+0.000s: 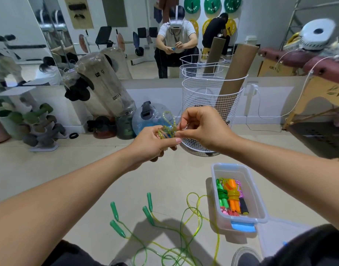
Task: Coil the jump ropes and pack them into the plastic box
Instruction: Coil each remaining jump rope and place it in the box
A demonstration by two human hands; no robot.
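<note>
Mid-coil, chest height: left hand (152, 144) grips a yellow-green rope bundle (165, 129), right hand (201, 126) pinches its loose loop to wrap and secure; next comes lowering it into the plastic box (260, 196) beside the packed ropes (232, 196), two green-handled ropes (164, 231) waiting on the floor.

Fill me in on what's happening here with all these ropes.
A person is winding a jump rope into a bundle. The left hand grips the yellow-green coiled rope, and the right hand pinches a loop of it. The plastic box on the floor already holds several coiled ropes in green, orange and pink. More ropes with green handles lie loose and tangled on the floor beside the box, not yet coiled.
</note>
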